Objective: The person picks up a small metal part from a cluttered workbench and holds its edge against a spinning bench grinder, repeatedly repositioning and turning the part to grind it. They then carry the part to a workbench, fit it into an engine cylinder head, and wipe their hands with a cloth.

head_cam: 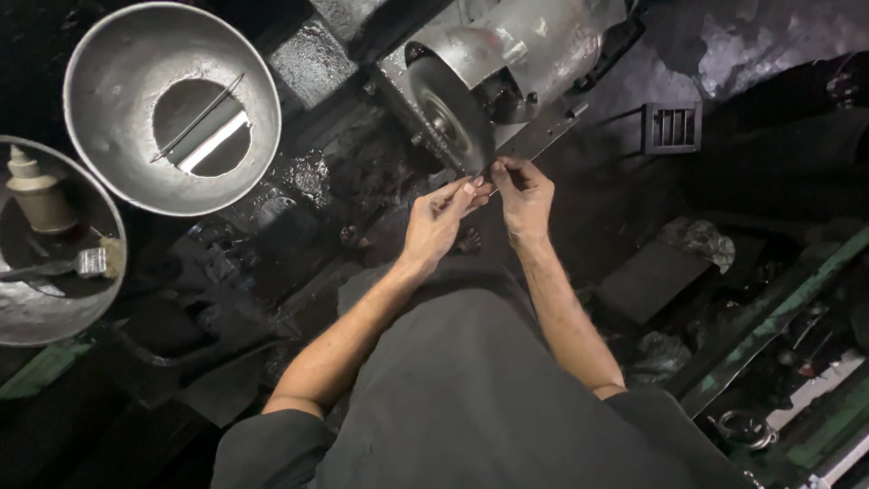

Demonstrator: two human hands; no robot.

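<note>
A big grey grinding machine (507, 63) sits at the top middle, with its round wheel (448, 113) facing down. At the upper left is a wide metal bowl (109, 63). Both hands meet just under the wheel. The right hand (525, 195) and left hand (439, 217) have their fingers pinched shut on a thin metal piece (493, 167). It is too small to tell which way it runs. It touches the wheel's bottom edge, just above the fingertips. The right hand is a bit nearer the wheel.
</note>
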